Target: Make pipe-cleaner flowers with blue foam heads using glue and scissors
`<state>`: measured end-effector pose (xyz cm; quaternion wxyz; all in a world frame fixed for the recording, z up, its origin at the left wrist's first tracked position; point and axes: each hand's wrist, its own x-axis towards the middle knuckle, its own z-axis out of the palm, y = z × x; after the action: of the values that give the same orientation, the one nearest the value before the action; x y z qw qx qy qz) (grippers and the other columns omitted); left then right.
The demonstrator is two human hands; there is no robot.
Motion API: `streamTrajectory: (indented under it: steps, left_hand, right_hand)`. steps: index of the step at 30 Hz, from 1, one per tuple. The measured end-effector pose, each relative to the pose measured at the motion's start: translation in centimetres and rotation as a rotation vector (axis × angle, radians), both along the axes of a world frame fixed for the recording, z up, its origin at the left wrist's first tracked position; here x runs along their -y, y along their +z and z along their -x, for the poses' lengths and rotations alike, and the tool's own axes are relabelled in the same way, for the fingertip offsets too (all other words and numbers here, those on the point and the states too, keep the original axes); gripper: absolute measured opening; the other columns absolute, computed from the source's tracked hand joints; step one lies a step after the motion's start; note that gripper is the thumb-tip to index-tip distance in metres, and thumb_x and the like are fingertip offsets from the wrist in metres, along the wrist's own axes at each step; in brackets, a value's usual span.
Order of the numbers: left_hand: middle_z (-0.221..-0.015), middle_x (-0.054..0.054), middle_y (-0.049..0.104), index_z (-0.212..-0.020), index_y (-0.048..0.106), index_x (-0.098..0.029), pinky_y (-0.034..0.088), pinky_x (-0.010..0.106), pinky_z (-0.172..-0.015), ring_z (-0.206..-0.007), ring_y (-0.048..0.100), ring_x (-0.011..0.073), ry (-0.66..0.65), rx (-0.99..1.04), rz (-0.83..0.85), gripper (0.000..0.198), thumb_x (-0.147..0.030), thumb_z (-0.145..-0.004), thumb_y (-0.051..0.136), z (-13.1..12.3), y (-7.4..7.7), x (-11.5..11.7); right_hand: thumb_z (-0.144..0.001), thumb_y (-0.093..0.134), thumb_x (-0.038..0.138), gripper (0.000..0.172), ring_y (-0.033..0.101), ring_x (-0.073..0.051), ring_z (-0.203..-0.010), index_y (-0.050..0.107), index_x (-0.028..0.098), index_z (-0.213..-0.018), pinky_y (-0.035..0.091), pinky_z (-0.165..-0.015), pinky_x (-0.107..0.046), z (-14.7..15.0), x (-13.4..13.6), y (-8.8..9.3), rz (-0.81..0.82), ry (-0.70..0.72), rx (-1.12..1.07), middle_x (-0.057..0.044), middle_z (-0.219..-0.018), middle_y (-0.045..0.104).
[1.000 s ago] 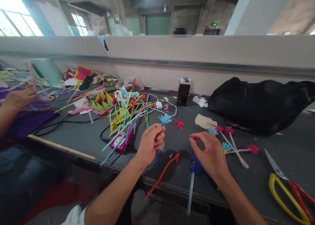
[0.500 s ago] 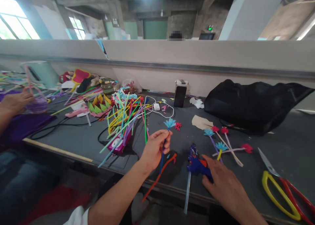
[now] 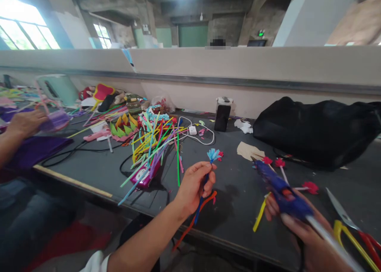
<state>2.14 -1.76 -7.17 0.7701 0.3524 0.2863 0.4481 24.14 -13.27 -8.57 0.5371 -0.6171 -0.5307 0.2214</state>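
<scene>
Between the fingers of my left hand (image 3: 195, 186) is the dark blue stem of a light blue flower (image 3: 213, 154), its petals upright above my fingertips. My right hand (image 3: 309, 228) is wrapped round a blue glue gun (image 3: 275, 184), whose nozzle points up and away over the table; a clear glue stick juts from its rear. An orange pipe cleaner (image 3: 186, 232) hangs over the table edge below my left hand. Red flowers (image 3: 311, 187) with pale stems lie behind the glue gun, which partly hides them. A yellow stem (image 3: 259, 215) shows beside my right fingers.
Colourful pipe cleaners (image 3: 154, 141) lie across a purple power strip (image 3: 143, 177). A black phone (image 3: 222, 116), a black bag (image 3: 315, 133) and a beige scrap (image 3: 250, 150) are farther back. Open scissors (image 3: 342, 208) lie right. Another person's hand (image 3: 26, 123) is at the left.
My right hand has taken hold of the blue glue gun and lifted it off the table, tilting its nozzle forward. My left hand still holds the blue flower, slightly farther right in view.
</scene>
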Motion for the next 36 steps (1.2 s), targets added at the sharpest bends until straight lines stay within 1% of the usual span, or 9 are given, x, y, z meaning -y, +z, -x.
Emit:
streamTrajectory:
  steps: [3, 6, 10, 15, 19, 25, 28, 32, 36]
  left_hand:
    - [-0.056, -0.004, 0.055, -0.085, 0.062, -0.014, 0.022, 0.017, -0.033, -0.036, 0.033, 0.0035, -0.007, -0.004, 0.013, 0.018, -0.031, -0.079, 0.065, -0.4, 0.1, 0.3]
    - [-0.056, -0.004, 0.055, -0.085, 0.063, -0.014, 0.021, 0.017, -0.033, -0.036, 0.034, 0.0036, -0.003, -0.033, 0.038, 0.019, -0.032, -0.079, 0.066, -0.6, 0.2, 0.5]
    - [-0.057, -0.004, 0.056, -0.085, 0.063, -0.015, 0.021, 0.017, -0.033, -0.035, 0.035, 0.0032, -0.023, -0.072, 0.057, 0.019, -0.033, -0.079, 0.065, -0.7, 0.2, 0.7]
    - [-0.057, -0.003, 0.057, -0.085, 0.063, -0.015, 0.022, 0.017, -0.032, -0.035, 0.036, 0.0042, -0.045, -0.09, 0.027, 0.018, -0.032, -0.08, 0.063, -0.8, 0.0, 1.0]
    - [-0.055, -0.003, 0.056, -0.083, 0.063, -0.015, 0.023, 0.016, -0.032, -0.036, 0.036, 0.0044, -0.054, -0.114, 0.032, 0.018, -0.033, -0.079, 0.064, -0.9, 0.0, 1.2]
    - [-0.054, -0.003, 0.056, -0.081, 0.063, -0.016, 0.023, 0.016, -0.032, -0.034, 0.036, 0.004, -0.064, -0.125, 0.021, 0.021, -0.036, -0.079, 0.065, -1.0, 0.1, 1.3]
    - [-0.054, -0.003, 0.056, -0.082, 0.064, -0.016, 0.023, 0.016, -0.032, -0.034, 0.036, 0.004, -0.066, -0.126, 0.021, 0.023, -0.038, -0.078, 0.066, -1.1, 0.1, 1.3]
    - [-0.053, -0.003, 0.056, -0.082, 0.064, -0.015, 0.022, 0.016, -0.032, -0.034, 0.036, 0.004, -0.061, -0.129, 0.026, 0.025, -0.039, -0.076, 0.067, -1.1, 0.1, 1.3]
    - [-0.053, -0.003, 0.056, -0.082, 0.064, -0.015, 0.023, 0.016, -0.032, -0.035, 0.036, 0.0042, -0.058, -0.139, 0.033, 0.024, -0.038, -0.077, 0.067, -1.0, 0.2, 1.4]
  right_hand:
    - [-0.083, 0.059, 0.04, 0.023, 0.064, -0.02, -0.058, 0.065, 0.02, -0.094, 0.056, -0.056, -0.034, 1.0, 0.6, -0.7, -0.039, 0.127, -0.286, -0.008, -0.079, 0.069]
    - [-0.082, 0.064, 0.04, 0.023, 0.064, -0.02, -0.059, 0.067, 0.021, -0.094, 0.055, -0.054, -0.032, 2.4, 0.9, -2.0, 0.042, 0.059, -0.315, -0.008, -0.084, 0.071]
    - [-0.075, 0.072, 0.047, 0.029, 0.068, -0.022, -0.078, 0.066, 0.023, -0.09, 0.057, -0.067, -0.027, 4.3, 0.7, -2.0, 0.082, -0.069, -0.253, -0.005, -0.087, 0.073]
    - [-0.081, 0.062, 0.051, 0.026, 0.063, -0.017, -0.062, 0.065, 0.025, -0.086, 0.054, -0.061, -0.025, 4.9, -0.4, -0.4, 0.017, 0.036, -0.047, -0.001, -0.077, 0.07]
    - [-0.083, 0.059, 0.049, 0.024, 0.06, -0.016, -0.057, 0.063, 0.026, -0.089, 0.053, -0.059, -0.026, 4.3, -0.8, -0.5, 0.007, 0.075, 0.12, 0.0, -0.073, 0.068]
    - [-0.086, 0.056, 0.042, 0.017, 0.06, -0.017, -0.061, 0.059, 0.026, -0.084, 0.052, -0.057, -0.025, 4.1, -0.7, -1.3, -0.012, 0.116, 0.166, 0.0, -0.07, 0.063]
    - [-0.085, 0.058, 0.043, 0.018, 0.062, -0.017, -0.062, 0.06, 0.025, -0.086, 0.054, -0.057, -0.025, 4.2, -0.7, -1.5, -0.002, 0.062, 0.154, 0.0, -0.073, 0.065]
    - [-0.08, 0.062, 0.05, 0.03, 0.067, -0.02, -0.069, 0.064, 0.023, -0.09, 0.057, -0.062, -0.028, 4.4, -0.7, -1.9, -0.017, -0.064, 0.123, -0.003, -0.079, 0.07]
    - [-0.079, 0.063, 0.048, 0.027, 0.068, -0.02, -0.07, 0.065, 0.023, -0.087, 0.057, -0.062, -0.027, 4.5, -0.8, -2.0, 0.002, -0.03, 0.1, -0.003, -0.079, 0.071]
